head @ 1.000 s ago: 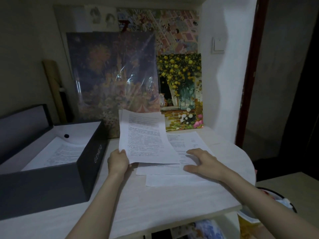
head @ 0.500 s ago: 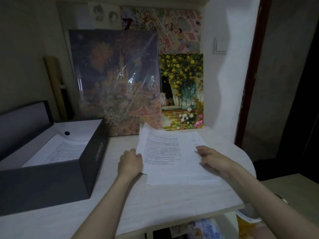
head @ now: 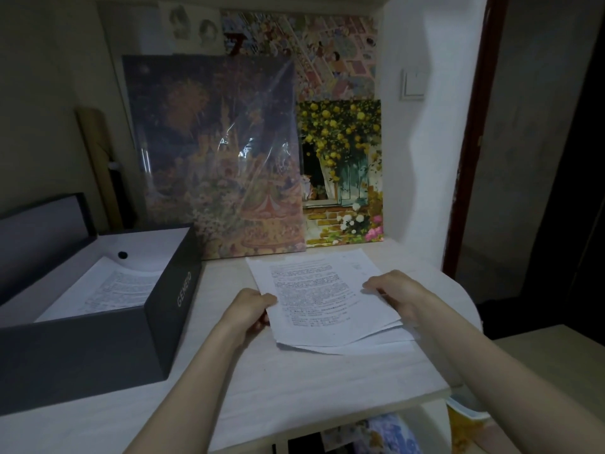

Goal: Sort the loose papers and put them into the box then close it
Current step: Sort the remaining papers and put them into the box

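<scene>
A stack of printed white papers [head: 320,299] lies on the pale wooden table [head: 294,381], its sheets slightly fanned at the near right corner. My left hand [head: 248,309] grips the stack's left edge, thumb on top. My right hand [head: 396,293] holds the right edge with curled fingers. To the left stands an open dark grey box [head: 131,342] with a white inside; one printed sheet [head: 111,290] lies in it. Its lid [head: 39,231] stands up at the back left.
Two canvas paintings lean on the wall behind the papers, the larger [head: 216,158] wrapped in plastic, the smaller [head: 340,172] showing yellow flowers. A cardboard tube [head: 98,165] stands in the left corner. The table's edge runs close on the right, beside a doorway.
The sheet my left hand held up has come down onto the stack. My right hand has shifted from lying flat on the papers to gripping their right edge.
</scene>
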A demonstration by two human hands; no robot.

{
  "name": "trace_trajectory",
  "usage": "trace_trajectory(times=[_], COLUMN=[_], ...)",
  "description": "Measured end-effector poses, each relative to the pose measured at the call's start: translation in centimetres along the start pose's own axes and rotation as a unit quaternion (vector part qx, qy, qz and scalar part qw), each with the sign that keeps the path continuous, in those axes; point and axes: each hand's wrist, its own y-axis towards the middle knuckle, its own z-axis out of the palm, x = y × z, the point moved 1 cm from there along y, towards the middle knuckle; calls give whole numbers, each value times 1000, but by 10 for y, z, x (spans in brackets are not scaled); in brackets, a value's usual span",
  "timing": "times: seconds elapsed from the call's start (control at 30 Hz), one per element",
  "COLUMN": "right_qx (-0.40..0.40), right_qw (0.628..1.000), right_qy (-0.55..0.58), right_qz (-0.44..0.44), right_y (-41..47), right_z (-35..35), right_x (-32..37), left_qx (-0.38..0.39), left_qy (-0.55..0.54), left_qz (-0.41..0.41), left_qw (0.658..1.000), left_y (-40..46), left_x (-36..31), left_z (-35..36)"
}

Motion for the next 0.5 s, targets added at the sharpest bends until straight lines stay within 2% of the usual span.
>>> trace_trajectory(times=[0.07,0.13,0.3,0.4,0.5], right_qx=[18,26,13,31,26], right_qw=[999,996,978,961,942], right_qy=[-50,-67,66,82,60], right_qz=[-5,-43,-196,-263,-330], right_y=[-2,-4,-18,-27,-37], right_z=[12,22,35,33,30], right_x=[-1,-1,-2,2,16], left_qx=[14,-5,-80,-112,-114], left_qy=[-1,-19,-130,-128,-149], left_qz=[23,54,164,221,283], left_qw=[1000,998,975,960,941], left_y=[1,-3,-16,-18,-23], left_x=[3,1,-15,-27,-49], left_z=[0,0,0,-3,-8])
